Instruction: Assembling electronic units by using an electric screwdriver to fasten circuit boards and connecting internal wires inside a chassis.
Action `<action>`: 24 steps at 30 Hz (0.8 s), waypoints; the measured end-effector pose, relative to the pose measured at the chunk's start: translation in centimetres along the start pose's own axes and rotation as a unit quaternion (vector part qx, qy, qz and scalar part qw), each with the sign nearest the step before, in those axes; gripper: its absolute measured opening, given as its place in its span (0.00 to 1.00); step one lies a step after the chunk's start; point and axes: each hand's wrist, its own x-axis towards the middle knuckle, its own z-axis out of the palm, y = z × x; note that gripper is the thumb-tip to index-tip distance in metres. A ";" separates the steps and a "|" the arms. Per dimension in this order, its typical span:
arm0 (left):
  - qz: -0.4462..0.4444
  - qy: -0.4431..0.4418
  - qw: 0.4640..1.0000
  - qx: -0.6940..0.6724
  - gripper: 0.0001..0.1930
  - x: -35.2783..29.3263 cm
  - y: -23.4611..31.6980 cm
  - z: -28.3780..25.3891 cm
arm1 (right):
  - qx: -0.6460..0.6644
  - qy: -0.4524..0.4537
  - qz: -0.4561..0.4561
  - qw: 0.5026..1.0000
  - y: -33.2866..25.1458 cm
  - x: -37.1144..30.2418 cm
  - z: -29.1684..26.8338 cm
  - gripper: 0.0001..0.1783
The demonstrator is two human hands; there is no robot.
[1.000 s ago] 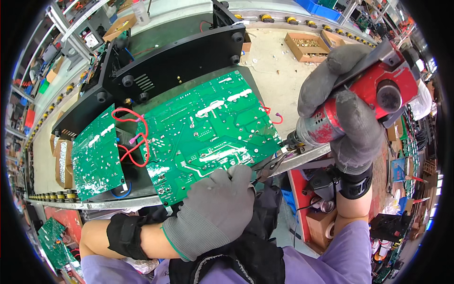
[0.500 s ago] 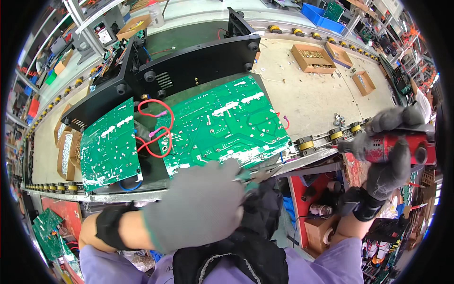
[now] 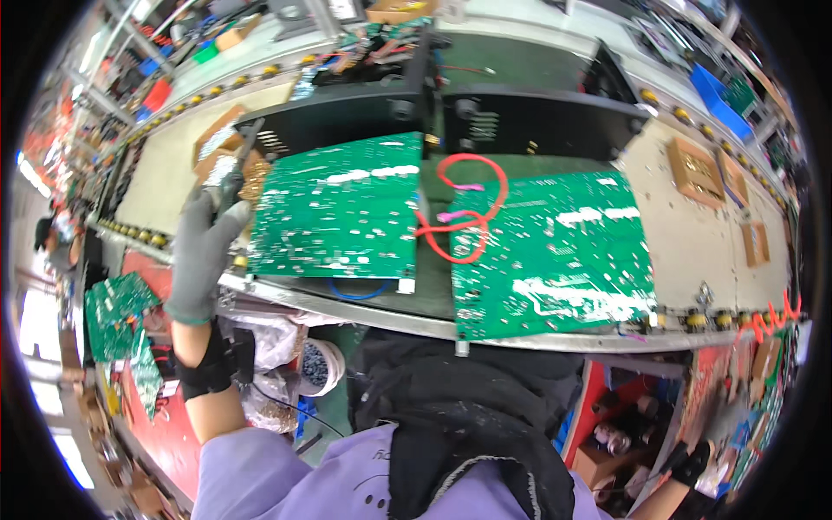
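My left hand (image 3: 202, 256), in a grey glove, reaches to the small open cardboard boxes of metal fasteners (image 3: 224, 166) at the left end of the bench. Its thumb stands away from the fingers, whose dark tips are over the box; nothing shows held. Far down at the lower right, my right hand (image 3: 724, 426) is blurred, its fingers too unclear to read. Two green circuit boards lie before me, the left one (image 3: 338, 217) and the right one (image 3: 555, 251), with a red wire (image 3: 475, 224) looped between them. Behind them stand black metal panels (image 3: 537, 126).
Cardboard boxes of small parts (image 3: 696, 172) sit on the right of the bench. Rollers (image 3: 693, 321) line the near edge. A red coiled cord (image 3: 771, 319) hangs at the right. Below the bench are a white bucket (image 3: 321, 368) and more green boards (image 3: 117, 316).
My left hand has moved from the near edge to the boxes at the left. My right hand has dropped to the lower right, and the red power tool it held no longer shows. The view has turned left.
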 end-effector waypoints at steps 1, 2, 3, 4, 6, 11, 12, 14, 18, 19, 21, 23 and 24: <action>-0.021 0.026 0.999 0.008 0.15 0.3 -1.9 -0.4 | 0.040 0.052 -0.055 0.996 -0.6 0.3 -1.1 0.32; -0.020 0.049 0.999 -0.008 0.16 1.1 -3.7 -0.4 | 0.068 0.038 -0.026 0.997 -2.2 0.7 -2.0 0.30; -0.061 0.049 0.997 -0.013 0.17 2.0 -5.5 -0.8 | 0.153 0.038 -0.029 0.987 -4.3 1.3 -2.9 0.28; -0.089 0.061 0.994 0.002 0.18 3.0 -7.3 -0.9 | 0.245 0.028 -0.018 0.969 -6.8 1.7 -3.7 0.27; -0.123 0.066 0.990 -0.026 0.18 4.6 -10.5 -1.0 | 0.308 0.014 -0.074 0.948 -12.9 1.7 -5.4 0.25; -0.097 -0.029 0.984 0.148 0.22 7.3 -12.7 -0.8 | 0.542 -0.084 -0.189 0.814 -26.1 0.0 -10.9 0.23; -0.083 -0.009 0.972 0.219 0.21 7.6 -11.4 -0.5 | 0.608 -0.111 -0.149 0.772 -28.5 -0.3 -11.7 0.24; 0.042 0.032 0.973 0.224 0.21 7.8 -7.1 -0.7 | 0.602 -0.182 -0.153 0.762 -32.3 0.9 -13.4 0.25; 0.051 -0.323 0.911 -0.252 0.20 3.7 4.9 2.1 | 0.628 -0.326 -0.164 0.687 -36.8 1.7 -15.3 0.35; 0.054 -0.447 0.841 -0.301 0.21 2.3 7.6 4.0 | 0.633 -0.344 -0.183 0.669 -37.6 1.4 -15.3 0.37; -0.026 -0.608 0.784 -0.122 0.24 -0.7 11.3 7.0 | 0.624 -0.349 -0.230 0.660 -38.5 0.7 -15.1 0.38; 0.047 -0.485 0.864 -0.128 0.25 -2.6 13.5 8.7 | 0.625 -0.346 -0.261 0.649 -38.9 -0.2 -14.6 0.35; 0.050 -0.456 0.883 -0.100 0.26 -2.9 13.9 8.9 | 0.632 -0.350 -0.238 0.649 -39.0 -0.5 -14.4 0.34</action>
